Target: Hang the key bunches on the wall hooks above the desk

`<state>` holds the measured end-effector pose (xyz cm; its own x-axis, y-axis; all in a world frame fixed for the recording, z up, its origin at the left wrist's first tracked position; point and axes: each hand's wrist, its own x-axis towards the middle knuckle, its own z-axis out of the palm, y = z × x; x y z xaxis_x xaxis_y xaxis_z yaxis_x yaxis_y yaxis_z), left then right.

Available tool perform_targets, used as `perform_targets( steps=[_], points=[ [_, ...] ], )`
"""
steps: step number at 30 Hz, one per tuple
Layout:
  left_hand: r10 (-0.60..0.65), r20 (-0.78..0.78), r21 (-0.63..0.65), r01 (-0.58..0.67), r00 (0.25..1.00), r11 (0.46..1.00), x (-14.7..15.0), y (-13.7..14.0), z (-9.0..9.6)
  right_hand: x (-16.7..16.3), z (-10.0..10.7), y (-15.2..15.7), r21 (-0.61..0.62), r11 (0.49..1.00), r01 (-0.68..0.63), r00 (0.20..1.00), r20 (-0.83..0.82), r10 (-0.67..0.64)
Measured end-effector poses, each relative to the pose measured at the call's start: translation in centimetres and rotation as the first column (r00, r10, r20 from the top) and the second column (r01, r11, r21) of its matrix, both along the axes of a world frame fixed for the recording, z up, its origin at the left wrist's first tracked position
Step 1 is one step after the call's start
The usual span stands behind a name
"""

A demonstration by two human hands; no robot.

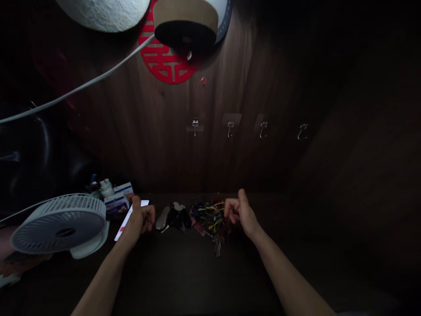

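Observation:
A pile of keys (215, 245) with yellow and red cords or tags lies on the dark tabletop between my hands. Left of it sit a black bunch (178, 217) and a silver oblong item (162, 218), too dark to identify surely. My left hand (140, 219) is raised, thumb up and fingers loosely bent, with nothing visible in it. Partly behind that hand is a lit phone (123, 224). At the pile's right edge, my right hand (242, 213) has its thumb up and fingers half curled, apart from the thumb; no held object shows.
A white fan (62, 226) stands at the left, near small boxes (116, 204) and a white bottle (106, 188). Several metal hooks (230, 127) are fixed to the wooden back wall. Above hang a round lamp (186, 22), its white cable (98, 78) and a red paper-cut (167, 72).

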<state>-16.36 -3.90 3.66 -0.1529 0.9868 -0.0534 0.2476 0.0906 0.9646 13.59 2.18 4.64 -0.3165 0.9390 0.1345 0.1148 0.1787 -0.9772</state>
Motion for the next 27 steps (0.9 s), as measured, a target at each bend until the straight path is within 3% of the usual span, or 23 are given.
perform_targets(
  steps=[3, 6, 9, 11, 16, 23, 27],
  points=[
    [0.010, 0.012, 0.021, -0.011, 1.000, 1.000, 0.9, 0.5, -0.4, -0.6, -1.1, 0.0, 0.152, 0.988, -0.031, 0.991, 0.135, 0.010],
    [0.070, -0.023, 0.070, -0.069, 0.997, 0.995, 2.7, 0.9, -0.4, -1.2, -2.3, -0.3, 0.355, 0.921, -0.161, 0.927, 0.375, 0.017],
    [0.075, -0.177, 0.165, -0.045, 0.981, 0.985, 4.6, 1.3, -0.5, -1.2, -3.4, -0.4, 0.406, 0.867, -0.289, 0.822, 0.570, 0.007],
    [0.010, -0.286, 0.235, 0.060, 0.958, 0.970, 5.6, 1.6, -0.8, -1.0, -4.0, -0.4, 0.404, 0.852, -0.333, 0.774, 0.633, 0.002],
    [-0.132, -0.502, 0.290, 0.310, 0.855, 0.905, 7.7, 3.1, -2.6, 0.2, -4.7, 0.4, 0.399, 0.833, -0.384, 0.797, 0.599, 0.081],
    [-0.058, -0.786, 0.278, 0.436, 0.615, 0.856, 10.0, 4.6, -5.0, 2.2, -6.3, 2.2, 0.436, 0.882, -0.177, 0.911, 0.412, -0.022],
    [0.020, -0.829, 0.315, 0.435, 0.559, 0.844, 10.0, 4.3, -5.3, 3.5, -7.3, 3.3, 0.449, 0.887, -0.106, 0.891, 0.440, -0.116]
  ],
)
